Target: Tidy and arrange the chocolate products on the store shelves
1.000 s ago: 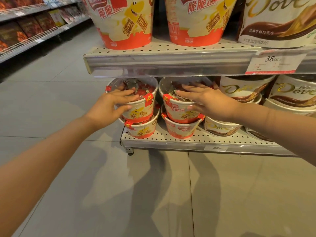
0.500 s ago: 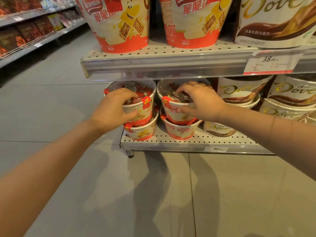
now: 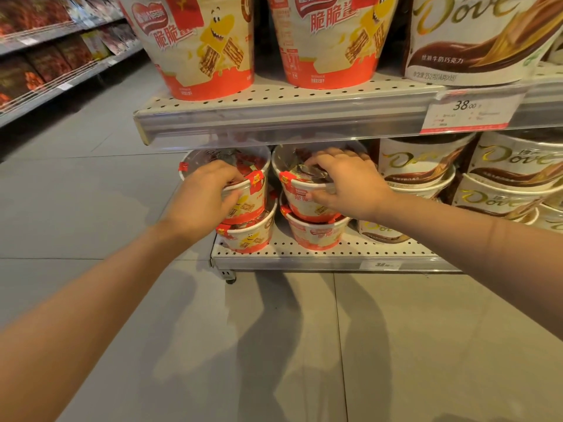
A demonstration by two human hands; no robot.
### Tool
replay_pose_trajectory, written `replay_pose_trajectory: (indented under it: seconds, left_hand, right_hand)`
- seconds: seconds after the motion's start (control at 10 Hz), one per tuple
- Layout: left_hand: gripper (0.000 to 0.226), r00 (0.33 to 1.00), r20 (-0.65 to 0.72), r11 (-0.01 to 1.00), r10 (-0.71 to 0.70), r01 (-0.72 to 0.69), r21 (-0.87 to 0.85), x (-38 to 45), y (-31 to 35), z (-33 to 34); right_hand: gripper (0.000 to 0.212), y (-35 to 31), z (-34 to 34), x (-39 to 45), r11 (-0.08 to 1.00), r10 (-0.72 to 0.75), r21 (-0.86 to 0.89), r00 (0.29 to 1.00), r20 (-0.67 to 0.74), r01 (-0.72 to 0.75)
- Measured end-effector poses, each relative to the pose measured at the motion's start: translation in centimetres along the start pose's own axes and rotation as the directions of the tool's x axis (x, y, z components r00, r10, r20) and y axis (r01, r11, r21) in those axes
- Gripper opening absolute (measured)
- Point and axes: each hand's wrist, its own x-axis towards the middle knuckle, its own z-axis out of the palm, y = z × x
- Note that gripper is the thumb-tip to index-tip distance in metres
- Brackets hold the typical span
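My left hand (image 3: 204, 197) sits on the top left tub (image 3: 243, 193), fingers curled over its clear lid and thumb against the wall just under the rim — clamped on it. My right hand (image 3: 350, 184) does the same on the top right tub (image 3: 307, 196): fingers hooked over the lid's far side, thumb pressed on the front wall. Each tub rides on a second one, the lower left tub (image 3: 248, 236) and the lower right tub (image 3: 316, 236), all four at the left end of the bottom shelf (image 3: 304, 260), tucked under the upper shelf (image 3: 274, 117).

I judge these to be light — paper walls, thin plastic lids, loose wrapped pieces inside. The walls will likely give if I squeeze hard, and the lid looks slick and springy, so pressing down in its middle could dent it or pop it. The rolled rim is the stiff part; that is where the grip belongs, thumb below it and fingers above. The walls taper downward, so a grip lower on the wall could slide.

The stacks look a bit tippy: the top tubs sit skewed on the lower ones. I would turn or shift them slowly, labels forward, and mind the Dove tubs (image 3: 417, 166) just beside my right hand.
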Motion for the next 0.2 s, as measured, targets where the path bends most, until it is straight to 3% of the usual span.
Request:
replay_pose_trajectory:
  seconds: [0.1,0.2]
  left_hand:
    - [0.031,0.999,0.019,0.999,-0.04,0.04,-0.027,-0.1,0.7,-0.3]
    - [0.033,0.998,-0.03,0.995,-0.054,0.051,-0.091,-0.3,1.7,-0.6]
  right_hand:
    - [0.067,0.0,-0.7,-0.6,0.999,-0.008,0.038,1.0,-0.001,0.008]
    - [0.065,0.4,-1.5,-1.6,0.985,-0.032,0.165,0.991,-0.13,0.054]
